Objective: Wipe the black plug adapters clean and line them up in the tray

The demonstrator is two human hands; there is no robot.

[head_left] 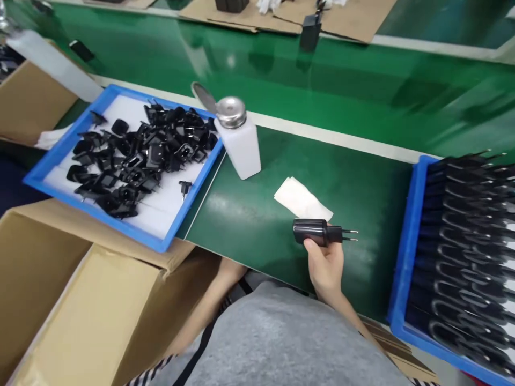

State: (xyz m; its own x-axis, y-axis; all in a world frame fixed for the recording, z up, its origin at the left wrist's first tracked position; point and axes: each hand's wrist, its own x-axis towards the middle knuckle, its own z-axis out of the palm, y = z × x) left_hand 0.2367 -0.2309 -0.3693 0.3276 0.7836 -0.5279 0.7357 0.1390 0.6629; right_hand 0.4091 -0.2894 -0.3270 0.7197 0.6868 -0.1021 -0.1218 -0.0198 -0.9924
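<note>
My right hand (326, 265) grips a black power adapter (309, 230) above the green table, its two metal pins pointing right. Just behind the adapter lies a folded white cloth (300, 197). My left hand (233, 268) is low at the table's front edge; its fingers are hidden under the edge, so I cannot see what they do. Farther left, a blue-rimmed tray (163, 244) holds a heap of small black plug heads (155, 153). A white pump bottle (242, 147) stands beside that tray with its metal lid flipped up.
At right, a blue tray (402, 268) holds rows of black adapters (466, 252). An open cardboard box (88, 316) sits at lower left, another box (34, 102) at upper left. Above the green back panel, a shelf carries cardboard (354, 21) and a black adapter (310, 32) at its edge.
</note>
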